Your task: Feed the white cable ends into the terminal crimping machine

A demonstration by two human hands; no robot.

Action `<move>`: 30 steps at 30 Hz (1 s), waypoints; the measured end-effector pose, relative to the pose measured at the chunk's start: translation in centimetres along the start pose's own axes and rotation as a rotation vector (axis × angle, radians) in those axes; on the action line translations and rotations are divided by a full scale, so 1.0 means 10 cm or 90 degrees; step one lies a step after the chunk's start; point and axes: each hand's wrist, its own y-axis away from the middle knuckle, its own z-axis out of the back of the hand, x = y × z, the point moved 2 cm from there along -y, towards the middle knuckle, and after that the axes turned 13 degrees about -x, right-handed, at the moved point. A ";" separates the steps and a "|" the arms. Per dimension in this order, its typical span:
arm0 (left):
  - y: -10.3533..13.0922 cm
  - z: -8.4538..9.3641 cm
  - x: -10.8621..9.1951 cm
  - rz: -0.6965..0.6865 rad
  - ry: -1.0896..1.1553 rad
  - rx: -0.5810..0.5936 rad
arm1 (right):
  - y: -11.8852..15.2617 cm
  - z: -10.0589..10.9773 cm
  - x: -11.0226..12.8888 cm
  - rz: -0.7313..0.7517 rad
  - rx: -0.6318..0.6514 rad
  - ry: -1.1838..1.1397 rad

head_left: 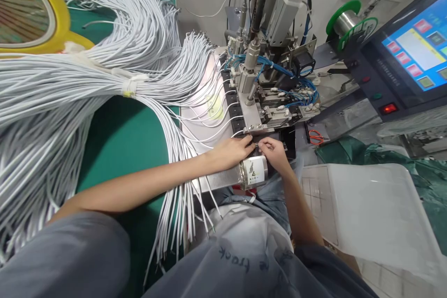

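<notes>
My left hand (pixel 235 151) reaches across the bundle to the near end of the machine's black clamp row (pixel 234 107). Its fingers are pressed together, and what they hold is hidden. Beside it, my right hand (pixel 274 152) pinches a tiny metal piece (pixel 257 145) between thumb and finger, the tips of both hands almost meeting. Several white cables (pixel 213 123) run from the bundle into the clamp row, one curving in just above my left fingers. Below my hands sits a container with a white label (pixel 254 171).
A large tied bundle of white cables (pixel 136 84) lies over the green table mat (pixel 118 139). At the right are a lit control screen (pixel 415 51), a solder wire spool (pixel 347 21), orange-handled scissors (pixel 316 137) and a white plastic bin (pixel 377 214). A yellow-framed fan (pixel 63 14) stands far left.
</notes>
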 end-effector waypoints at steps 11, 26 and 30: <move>-0.01 0.01 0.00 0.003 -0.016 0.005 | -0.03 -0.03 -0.04 -0.044 0.016 -0.022; 0.05 0.21 -0.08 0.036 -0.069 0.015 | -0.07 -0.15 -0.13 -0.026 0.055 -0.037; 0.06 0.26 -0.07 0.061 -0.051 0.025 | -0.03 -0.06 -0.05 0.035 -0.069 0.046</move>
